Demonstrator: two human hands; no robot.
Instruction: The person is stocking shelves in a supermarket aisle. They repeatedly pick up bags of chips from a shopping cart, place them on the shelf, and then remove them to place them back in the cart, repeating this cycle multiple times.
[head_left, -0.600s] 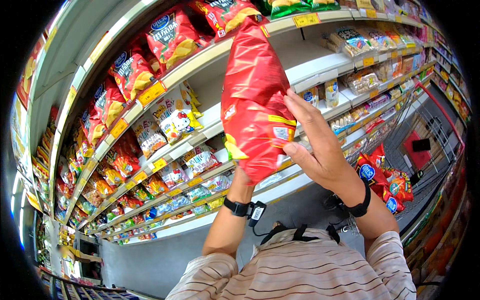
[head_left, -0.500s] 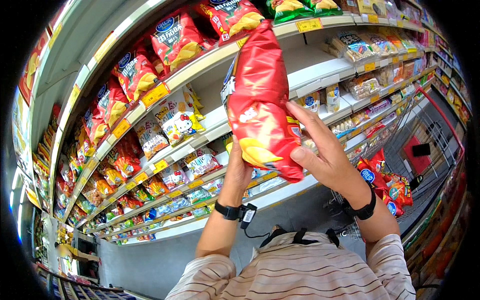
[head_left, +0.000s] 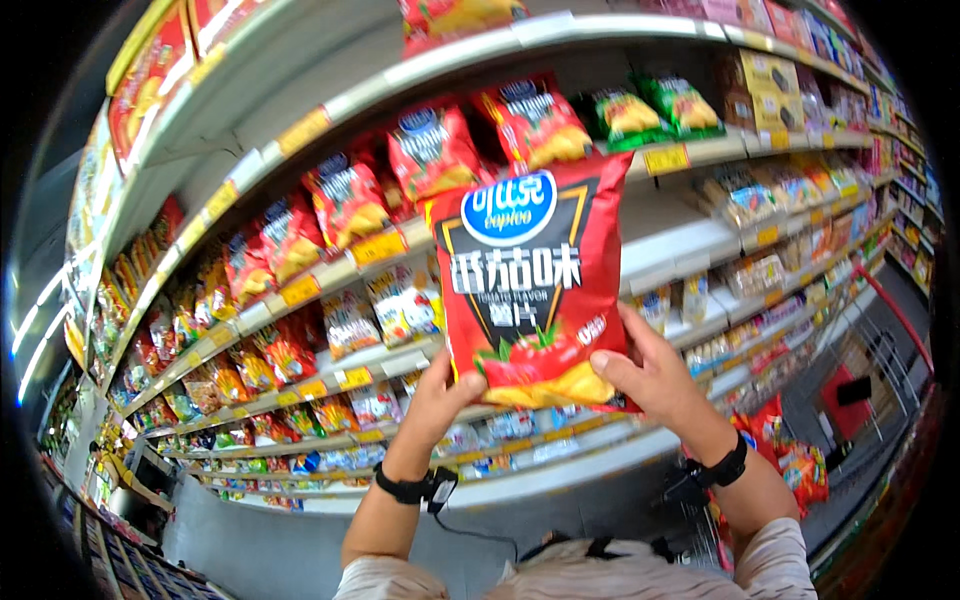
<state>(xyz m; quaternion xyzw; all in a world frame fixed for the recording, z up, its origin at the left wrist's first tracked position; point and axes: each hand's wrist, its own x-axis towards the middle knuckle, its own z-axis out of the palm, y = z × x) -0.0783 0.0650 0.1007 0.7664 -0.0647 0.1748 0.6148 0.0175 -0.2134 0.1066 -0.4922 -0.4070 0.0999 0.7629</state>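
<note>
Between my two hands is a red bag of chips (head_left: pixel 530 310), upright with its front facing me. The front has a dark panel, a blue oval, a tomato and yellow chips pictured near the bottom. My left hand (head_left: pixel 440 395) grips its lower left corner, thumb on the front. At the lower right side my right hand (head_left: pixel 655 375) holds it, thumb in front and fingers behind. Similar red chip bags (head_left: pixel 435 150) stand in a row on the shelf beyond it. Both wrists wear black straps.
Long shelves (head_left: pixel 690 245) of snacks curve from left to right before me. Green chip bags (head_left: pixel 685 105) and boxes (head_left: pixel 765 90) sit at the upper right. A shopping cart (head_left: pixel 870 430) with red bags (head_left: pixel 800 470) in it stands at my right. Another person (head_left: pixel 120 475) is far off at left.
The chip bag has turned from its side to show its front. Both hands now grip its lower corners. The view has tilted up, so the shelves sit lower.
</note>
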